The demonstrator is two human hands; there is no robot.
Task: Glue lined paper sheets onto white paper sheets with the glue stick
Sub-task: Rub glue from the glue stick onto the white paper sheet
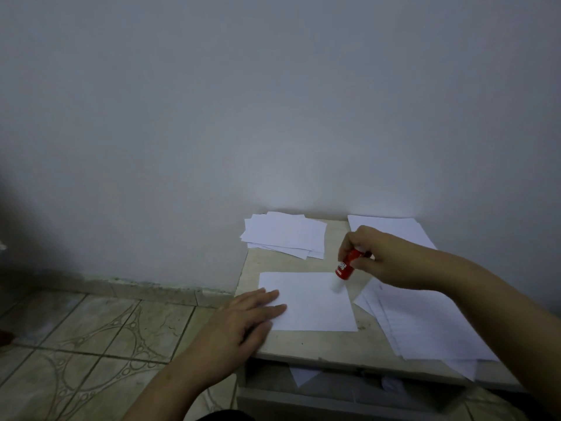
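Head view: left hand [243, 314], fingers flat, pins white sheet [315, 302] at frame centre against sliding. Right hand [373, 256] grips glue stick [346, 267], tip down on sheet's upper right corner.

A plain pale wall [273, 101] fills the upper view in dim light. Patterned beige floor tiles [91, 344] lie left of a low, worn table [303, 344] standing against it.
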